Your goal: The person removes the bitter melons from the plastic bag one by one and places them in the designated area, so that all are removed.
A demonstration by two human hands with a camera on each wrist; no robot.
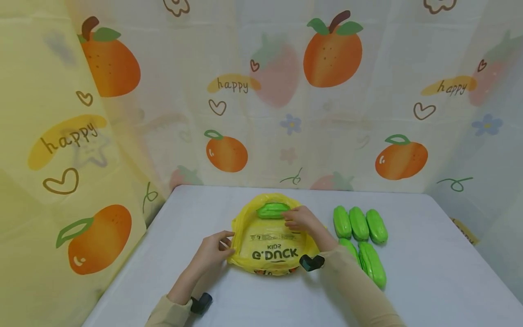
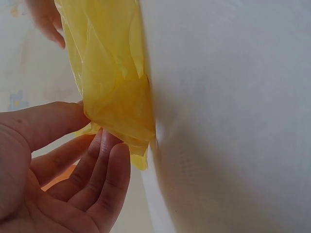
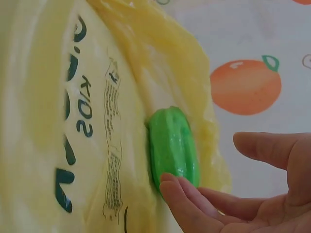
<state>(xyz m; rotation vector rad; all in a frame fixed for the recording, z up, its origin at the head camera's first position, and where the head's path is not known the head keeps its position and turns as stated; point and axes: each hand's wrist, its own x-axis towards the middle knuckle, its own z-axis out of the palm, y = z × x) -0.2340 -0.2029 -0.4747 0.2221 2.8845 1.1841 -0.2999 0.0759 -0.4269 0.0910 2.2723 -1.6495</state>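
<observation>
A yellow plastic bag (image 1: 269, 227) printed "KIDS" and "G.DUCK" lies spread with its mouth open on the table. At the bag's left side, my left hand (image 1: 214, 249) pinches the yellow rim (image 2: 114, 104) between thumb and fingers. A glossy green oblong, ridged piece (image 3: 171, 145) lies inside at the far side of the bag. My right hand (image 1: 302, 220) reaches over the bag's right side, its fingertips (image 3: 171, 180) at the lower end of that green piece and its thumb held well apart. Which kind of thing the green piece is, I cannot tell.
Right of the bag, several matching green pieces (image 1: 359, 223) lie in two rows on the white table (image 1: 429, 263); my right forearm partly covers the nearer row (image 1: 372, 265). A fruit-printed cloth (image 1: 278, 131) hangs behind the table and along its left side.
</observation>
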